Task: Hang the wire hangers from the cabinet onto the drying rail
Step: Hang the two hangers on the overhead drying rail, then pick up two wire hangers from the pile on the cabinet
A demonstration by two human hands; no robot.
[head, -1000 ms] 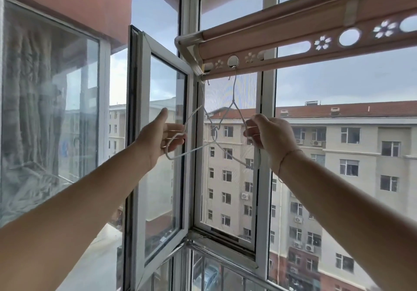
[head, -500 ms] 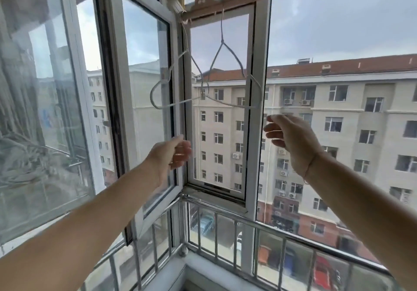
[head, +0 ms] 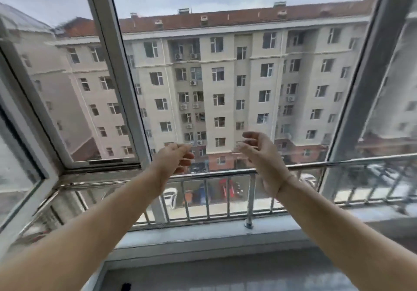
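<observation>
Two bare hands, the left hand [head: 174, 159] and the right hand [head: 262, 157], are raised before the window frame [head: 117, 71] above the railing [head: 216, 173], fingers loosely curled, gripping nothing. No hanger or drying rail is in view.

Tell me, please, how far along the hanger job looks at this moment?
Done: cannot be confirmed, since neither hangers nor drying rail are in view. In hand: nothing; the left hand and right hand are both empty, loosely curled before the window railing. Left: unclear, as the cabinet is out of sight.
</observation>
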